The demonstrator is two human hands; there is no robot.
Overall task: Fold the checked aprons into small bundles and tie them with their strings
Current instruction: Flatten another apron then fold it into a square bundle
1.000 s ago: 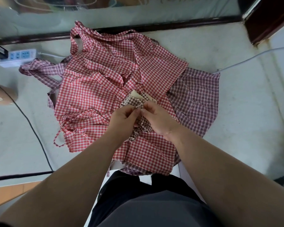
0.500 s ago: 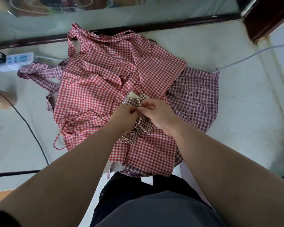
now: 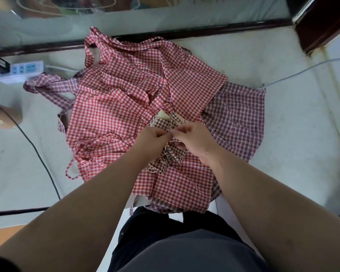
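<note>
Where the two hands meet over the heap, the left hand (image 3: 153, 135) and right hand (image 3: 194, 137) have their fingers (image 3: 174, 132) pinched together on the string of a small brown-checked apron bundle (image 3: 168, 152), which sits on the pile of red checked aprons (image 3: 126, 107); a purple checked apron (image 3: 239, 118) spreads right of the fingers; far left of them lie a white power strip (image 3: 22, 70) and a black cable (image 3: 37, 152) on the pale counter (image 3: 294, 154).
</note>
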